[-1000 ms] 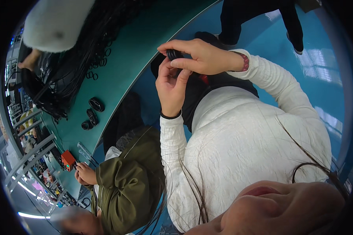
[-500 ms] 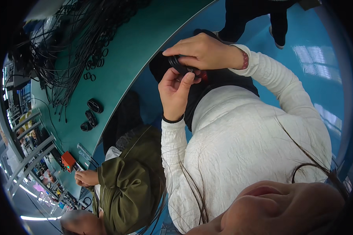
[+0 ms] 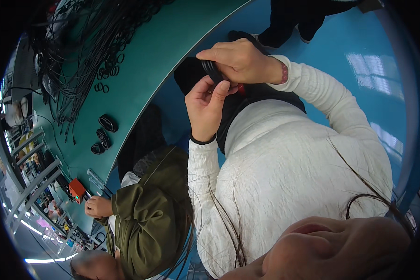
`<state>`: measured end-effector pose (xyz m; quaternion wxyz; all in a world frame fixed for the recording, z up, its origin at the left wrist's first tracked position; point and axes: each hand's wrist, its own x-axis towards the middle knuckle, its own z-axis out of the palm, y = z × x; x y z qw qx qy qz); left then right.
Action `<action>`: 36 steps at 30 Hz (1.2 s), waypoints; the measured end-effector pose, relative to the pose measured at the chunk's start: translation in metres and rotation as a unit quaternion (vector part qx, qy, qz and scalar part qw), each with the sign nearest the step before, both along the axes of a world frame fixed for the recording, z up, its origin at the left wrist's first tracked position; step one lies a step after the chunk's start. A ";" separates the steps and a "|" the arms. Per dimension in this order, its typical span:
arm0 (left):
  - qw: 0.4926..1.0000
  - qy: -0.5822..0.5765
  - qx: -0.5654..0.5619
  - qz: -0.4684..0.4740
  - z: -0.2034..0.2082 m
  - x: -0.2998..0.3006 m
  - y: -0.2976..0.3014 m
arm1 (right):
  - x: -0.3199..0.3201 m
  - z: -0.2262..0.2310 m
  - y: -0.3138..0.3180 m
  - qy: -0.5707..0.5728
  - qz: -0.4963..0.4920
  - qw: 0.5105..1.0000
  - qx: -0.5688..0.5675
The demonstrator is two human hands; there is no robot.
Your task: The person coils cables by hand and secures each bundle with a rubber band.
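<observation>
A coiled black cable (image 3: 212, 71) is held between my two hands, in front of my waist and beside the table edge. My left hand (image 3: 205, 108) grips its lower end between thumb and fingers. Around its upper end and side, my right hand (image 3: 240, 60) is closed, with the fingers stretched over the top. The palm side of the coil is hidden by my hands. To the left, a small group of coiled black cables lies on the green table (image 3: 144, 70), among them an upper coil (image 3: 108, 123) and a lower coil (image 3: 98, 148).
Many loose black cables (image 3: 79, 70) spread over the far table, with several small black rings (image 3: 108, 72) beside them. An orange box (image 3: 77, 190) stands near a co-worker's hand (image 3: 98, 206). The co-worker's green sleeve (image 3: 149, 210) is close on my left. Another person's dark-clothed legs (image 3: 289, 23) stand beyond.
My right hand has closed further around the coil, which now shows its looped strands more upright. The whole view has shifted slightly, and the standing person's legs have moved.
</observation>
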<state>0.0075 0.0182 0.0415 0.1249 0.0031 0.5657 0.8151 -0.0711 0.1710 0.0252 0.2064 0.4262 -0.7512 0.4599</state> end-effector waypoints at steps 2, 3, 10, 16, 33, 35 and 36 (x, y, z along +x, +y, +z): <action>1.000 -0.002 -0.005 0.001 0.003 -0.003 -0.001 | -0.002 0.001 0.000 -0.012 -0.023 0.999 -0.022; 1.000 -0.001 -0.013 0.006 0.004 -0.003 -0.001 | -0.002 0.000 0.001 -0.014 -0.023 0.999 -0.020; 0.998 0.002 -0.055 0.007 0.001 -0.008 -0.001 | -0.005 0.006 0.004 -0.120 -0.024 0.992 -0.011; 0.993 0.003 -0.115 0.038 -0.008 -0.007 0.001 | -0.008 0.001 0.008 -0.367 0.153 0.914 -0.082; 0.999 -0.032 -0.022 0.022 -0.026 -0.022 -0.002 | -0.018 0.002 0.008 -0.548 0.110 0.825 -0.080; 0.999 -0.029 -0.024 0.021 -0.021 -0.022 -0.003 | -0.018 0.014 0.007 -0.559 0.109 0.820 -0.058; 0.999 -0.025 -0.023 0.020 -0.019 -0.022 -0.003 | -0.019 0.018 0.009 -0.562 0.116 0.818 -0.043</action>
